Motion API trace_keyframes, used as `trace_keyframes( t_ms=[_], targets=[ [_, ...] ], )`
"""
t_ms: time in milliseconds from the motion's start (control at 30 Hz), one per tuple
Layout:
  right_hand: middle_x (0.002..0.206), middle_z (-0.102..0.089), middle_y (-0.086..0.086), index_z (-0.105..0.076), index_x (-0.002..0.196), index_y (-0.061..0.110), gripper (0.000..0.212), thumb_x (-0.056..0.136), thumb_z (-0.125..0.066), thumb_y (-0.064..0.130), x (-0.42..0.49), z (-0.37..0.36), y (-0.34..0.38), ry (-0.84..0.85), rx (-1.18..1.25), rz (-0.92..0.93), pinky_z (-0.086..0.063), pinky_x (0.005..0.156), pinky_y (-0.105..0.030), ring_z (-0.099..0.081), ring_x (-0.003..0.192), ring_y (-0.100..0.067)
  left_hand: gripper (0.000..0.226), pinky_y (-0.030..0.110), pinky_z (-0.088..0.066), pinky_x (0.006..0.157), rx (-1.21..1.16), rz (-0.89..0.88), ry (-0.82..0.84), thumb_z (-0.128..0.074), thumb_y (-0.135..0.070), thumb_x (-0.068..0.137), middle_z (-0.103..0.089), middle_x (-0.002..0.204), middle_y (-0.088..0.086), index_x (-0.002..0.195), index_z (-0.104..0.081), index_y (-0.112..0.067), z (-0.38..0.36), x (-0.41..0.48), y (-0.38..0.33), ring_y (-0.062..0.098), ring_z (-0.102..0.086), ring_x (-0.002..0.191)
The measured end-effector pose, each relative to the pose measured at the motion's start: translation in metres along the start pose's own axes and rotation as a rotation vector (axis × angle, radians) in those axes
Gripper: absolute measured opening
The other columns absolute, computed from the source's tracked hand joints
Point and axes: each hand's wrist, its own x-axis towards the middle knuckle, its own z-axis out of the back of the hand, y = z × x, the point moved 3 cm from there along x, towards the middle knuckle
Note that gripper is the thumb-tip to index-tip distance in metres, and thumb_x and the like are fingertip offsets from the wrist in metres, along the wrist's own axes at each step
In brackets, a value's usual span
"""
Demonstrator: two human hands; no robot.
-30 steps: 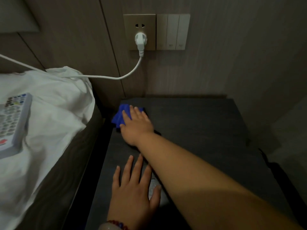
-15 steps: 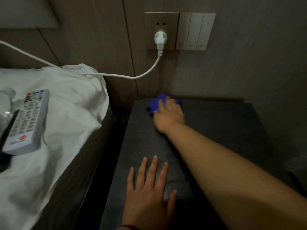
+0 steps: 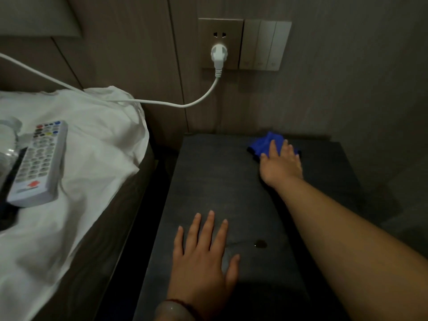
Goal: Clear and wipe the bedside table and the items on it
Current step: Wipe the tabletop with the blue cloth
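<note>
Presses blue cloth (image 3: 262,144) onto bedside table (image 3: 220,181) with right hand (image 3: 281,163), fingers straight and flat on the cloth, right of centre frame, at the table's back edge by the wall. Rests left hand (image 3: 203,258) flat on the table, lower centre, fingers spread and released, grasping nothing. Small dark spot (image 3: 261,243) just right of that hand. On white bedding (image 3: 97,158), left of frame: remote control (image 3: 38,163) beside a clear bottle (image 3: 7,140). White plug (image 3: 218,54) in wall socket, upper centre.

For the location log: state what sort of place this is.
Probably a bedroom, perhaps a hotel room: white bedding lies beside a dark bedside table, a remote control rests on the bedding, and a socket panel with switches is set into the wood-panelled wall.
</note>
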Motion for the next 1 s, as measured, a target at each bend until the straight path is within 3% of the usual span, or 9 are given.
trace_keyframes(
  t_ms=[67,233,300,400,600,700,767,900,1000],
  targets=[
    [0.164,0.01,-0.01,-0.002,0.157,0.021,0.062,0.102,-0.018,0.045,-0.015,-0.008,0.021,-0.015,-0.039,0.034,0.003,0.121,-0.04,0.006,0.151,-0.026,0.067,0.051,-0.023,0.106,-0.001,0.009,0.008,-0.049,-0.062,0.075,-0.05,0.145,0.0,0.133,-0.056,-0.031,0.001,-0.001,-0.001,0.025,-0.044,0.135],
    [0.163,0.014,-0.004,0.0,0.156,0.025,0.059,0.103,-0.02,0.043,-0.091,-0.048,0.15,0.115,-0.068,0.583,0.008,0.12,-0.039,0.01,0.151,-0.022,0.064,0.048,-0.033,0.107,0.005,-0.026,0.03,-0.051,-0.054,0.068,-0.06,0.132,0.0,0.125,-0.062,-0.028,0.002,-0.006,0.001,0.028,-0.054,0.125],
    [0.163,0.016,0.0,0.001,0.156,0.03,0.058,0.103,-0.02,0.045,-0.105,-0.05,0.166,0.173,-0.085,0.691,0.01,0.119,-0.037,0.012,0.15,-0.019,0.062,0.048,-0.038,0.106,-0.001,-0.026,0.029,-0.051,-0.049,0.068,-0.061,0.13,-0.002,0.125,-0.062,-0.027,0.003,-0.008,0.002,0.023,-0.049,0.124],
    [0.163,0.015,0.001,0.0,0.155,0.032,0.058,0.102,-0.019,0.047,-0.092,-0.04,0.129,0.155,-0.085,0.652,0.007,0.12,-0.036,0.011,0.15,-0.017,0.053,0.046,-0.031,0.106,-0.032,0.009,-0.018,-0.049,-0.043,0.075,-0.062,0.131,0.0,0.122,-0.065,-0.025,0.008,-0.009,0.001,0.023,-0.051,0.125],
    [0.164,0.007,-0.009,-0.004,0.157,0.023,0.061,0.102,-0.018,0.048,-0.036,0.015,-0.082,0.007,-0.051,0.036,-0.004,0.122,-0.04,0.001,0.151,-0.026,0.052,0.049,-0.031,0.109,0.009,0.035,-0.03,-0.042,-0.043,0.08,-0.061,0.132,0.002,0.121,-0.067,-0.023,0.013,-0.013,-0.005,0.025,-0.053,0.126],
    [0.163,0.012,-0.01,0.0,0.157,0.022,0.062,0.102,-0.017,0.048,-0.039,0.02,-0.115,0.011,-0.003,-0.16,0.0,0.122,-0.042,0.005,0.151,-0.027,0.052,0.055,-0.039,0.105,0.014,0.042,-0.035,-0.042,-0.043,0.08,-0.062,0.13,0.004,0.119,-0.068,-0.022,0.014,-0.013,-0.006,0.026,-0.054,0.124],
    [0.164,0.01,-0.011,-0.003,0.157,0.021,0.062,0.102,-0.019,0.047,-0.048,0.007,-0.074,-0.014,-0.033,-0.076,-0.001,0.122,-0.042,0.004,0.151,-0.028,0.052,0.056,-0.04,0.103,0.014,0.046,-0.042,-0.042,-0.042,0.079,-0.063,0.129,0.006,0.118,-0.069,-0.02,0.013,-0.012,-0.005,0.028,-0.054,0.123],
    [0.164,0.012,-0.004,-0.003,0.156,0.025,0.06,0.102,-0.02,0.046,-0.088,-0.028,0.052,0.038,-0.051,0.388,0.004,0.121,-0.039,0.008,0.151,-0.022,0.053,0.056,-0.04,0.102,0.005,0.04,-0.048,-0.041,-0.04,0.078,-0.064,0.128,0.009,0.116,-0.07,-0.018,0.012,-0.011,-0.006,0.031,-0.056,0.121],
    [0.163,0.015,0.001,0.002,0.155,0.029,0.059,0.103,-0.018,0.046,-0.099,-0.032,0.069,0.109,-0.069,0.514,0.008,0.121,-0.037,0.012,0.15,-0.017,0.053,0.055,-0.04,0.102,0.009,0.032,-0.058,-0.04,-0.039,0.078,-0.063,0.129,0.008,0.117,-0.069,-0.019,0.011,-0.012,-0.006,0.03,-0.057,0.121]
  ],
)
